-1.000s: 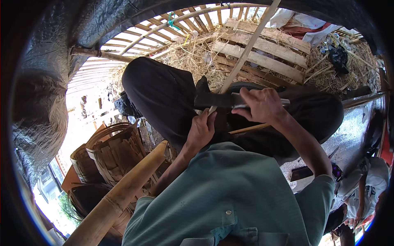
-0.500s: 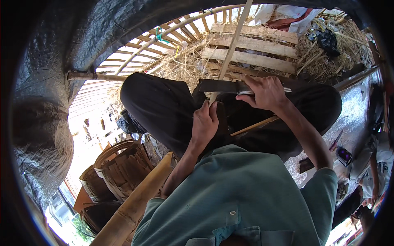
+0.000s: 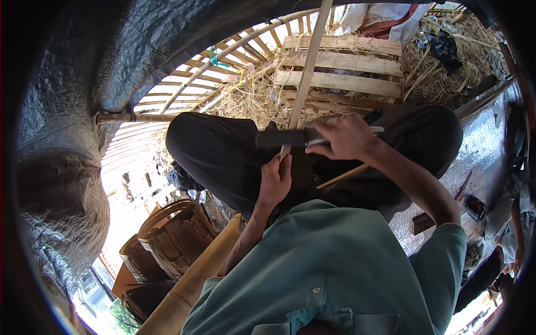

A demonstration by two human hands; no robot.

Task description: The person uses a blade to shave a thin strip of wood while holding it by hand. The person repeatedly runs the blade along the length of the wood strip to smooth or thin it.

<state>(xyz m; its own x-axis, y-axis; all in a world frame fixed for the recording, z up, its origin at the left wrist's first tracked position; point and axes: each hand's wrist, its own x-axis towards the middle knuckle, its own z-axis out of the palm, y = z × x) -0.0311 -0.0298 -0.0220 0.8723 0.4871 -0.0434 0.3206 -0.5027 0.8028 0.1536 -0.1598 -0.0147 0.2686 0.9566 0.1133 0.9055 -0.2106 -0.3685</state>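
A long, flat, pale bamboo strip [image 3: 305, 84] rises from the centre of the frame and runs out past its upper edge, so its far end is out of view. The left hand [image 3: 273, 180], at the centre, pinches the strip's lower end between thumb and fingers. The right hand [image 3: 349, 135], right of centre, is clenched around the handle of a broad, dark, straight-bladed knife [image 3: 273, 138], whose blade lies crosswise over the strip just above the left hand. Blur hides whether the edge bites or only passes over it.

As for progress, the strip is already narrow and flat, so it looks well worked down from thicker stock; how much of its surface is finished cannot be told. The strip is one unbroken length as far as it shows. A thin yellowish stick [image 3: 343, 176] lies under the right forearm, its state unclear. At lower left, a thick, round, tan bamboo pole [image 3: 192, 279] looks unsplit along its visible part, and brown woven-strip baskets [image 3: 176, 237] stand beside it, apart from the hands.
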